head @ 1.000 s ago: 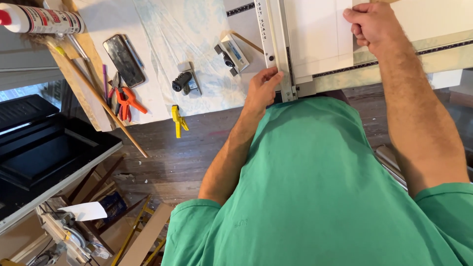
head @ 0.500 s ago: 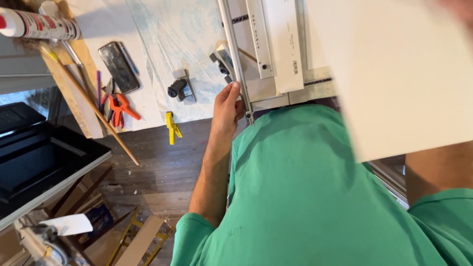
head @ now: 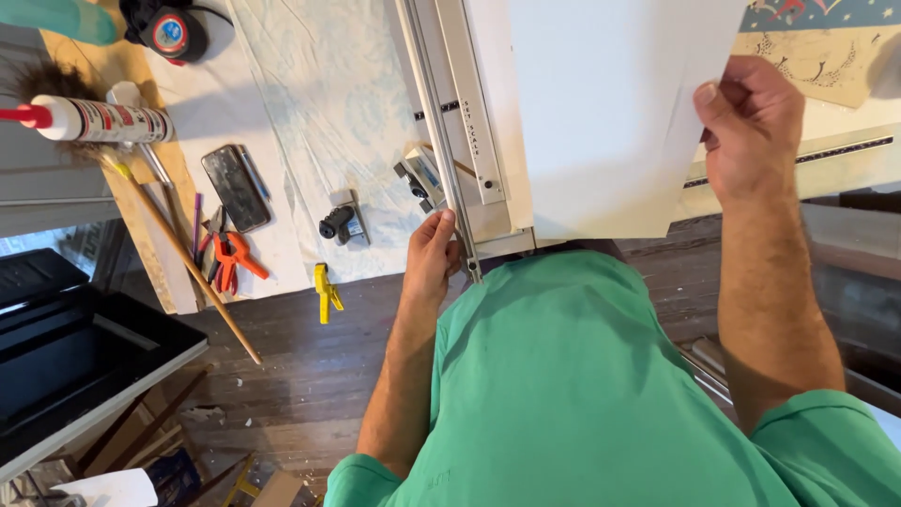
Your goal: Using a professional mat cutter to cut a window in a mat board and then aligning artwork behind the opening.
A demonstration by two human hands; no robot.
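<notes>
partly hidden rail (head: 441, 122) behind white sheet (head: 610, 103)

shirt (head: 582, 385): plain green, short-sleeved, small faint mark near hem | left hand (head: 430, 258): bare, no glove, ring or watch | right hand (head: 751, 127): bare, forearm hairy | sleeves ended above elbows

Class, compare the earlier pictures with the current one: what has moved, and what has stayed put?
The right hand has lifted the white board off the cutter, holding it up by its edge. The left hand keeps its grip on the cutter's rail. The phone and clamps stay put.
</notes>
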